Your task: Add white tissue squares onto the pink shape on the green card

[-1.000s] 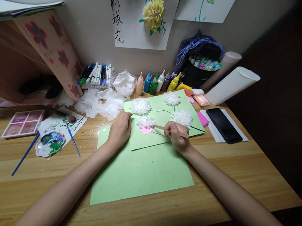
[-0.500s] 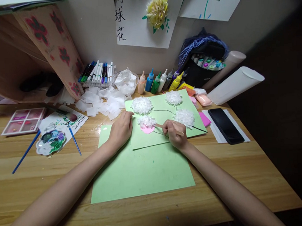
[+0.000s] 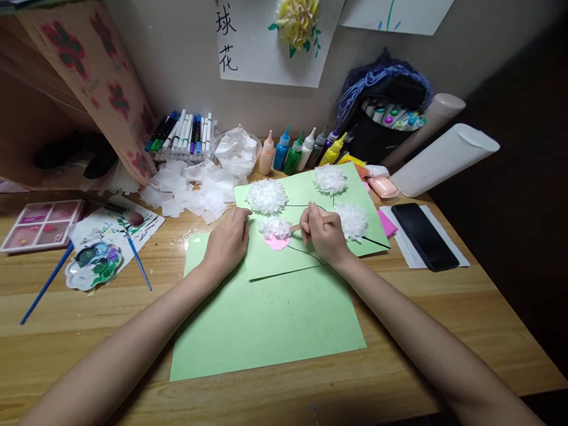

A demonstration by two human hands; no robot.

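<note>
My right hand (image 3: 326, 233) is closed around a thin wooden craft stick (image 3: 296, 228). The stick's tip touches or nearly touches the right side of a white paper-petal flower (image 3: 274, 226), whose lower part is a bare pink disc (image 3: 278, 242). My left hand (image 3: 226, 240) lies at the left edge of a light green sheet (image 3: 286, 266), its fingers bent and pressed together on that edge; the thumb is hidden. Three fuller white flowers sit on the same sheet, at upper left (image 3: 267, 196), upper right (image 3: 330, 179) and partly behind my right hand (image 3: 351, 221). Thin dark lines run between them.
A second green sheet (image 3: 265, 330) lies underneath. Behind are white paper scraps (image 3: 193, 189), a clear bowl (image 3: 237, 153), markers (image 3: 186, 134) and paint bottles (image 3: 294, 155). A phone (image 3: 425, 237) lies right; a paint palette (image 3: 93, 265) and brushes (image 3: 138, 256) lie left.
My right hand has turned and risen slightly, tipping the rear end of the craft stick upward. The stick's tip stays by the same flower. My left hand keeps its place.
</note>
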